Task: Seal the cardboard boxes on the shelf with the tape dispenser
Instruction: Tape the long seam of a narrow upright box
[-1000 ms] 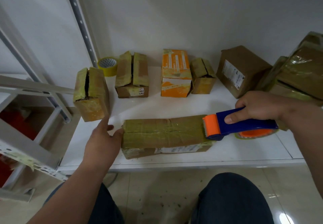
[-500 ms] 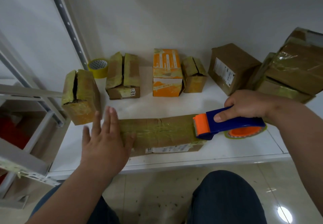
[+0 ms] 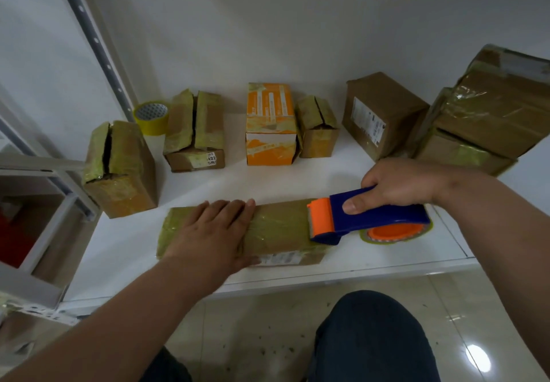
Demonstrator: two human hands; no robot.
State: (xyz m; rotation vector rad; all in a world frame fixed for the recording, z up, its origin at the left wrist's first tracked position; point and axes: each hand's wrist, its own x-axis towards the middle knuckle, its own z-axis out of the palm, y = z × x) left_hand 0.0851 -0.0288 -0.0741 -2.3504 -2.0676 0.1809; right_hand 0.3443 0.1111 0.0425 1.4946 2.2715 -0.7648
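Left hand (image 3: 211, 232) is lying flat, fingers straight, pressing the long flat box (image 3: 279, 229) at the shelf (image 3: 387, 259) front edge. Right hand (image 3: 398, 185) is gripping the blue-orange tape dispenser (image 3: 366, 218), its orange head sitting on that box's right end. Behind the long flat box, a small box's label (image 3: 210, 159) is reading "402"; other print is too blurred.

Left hand (image 3: 212, 232), earlier raised off the near-left end of the long box (image 3: 279, 229), now lies flat on its top, fingers straight, pointing right.
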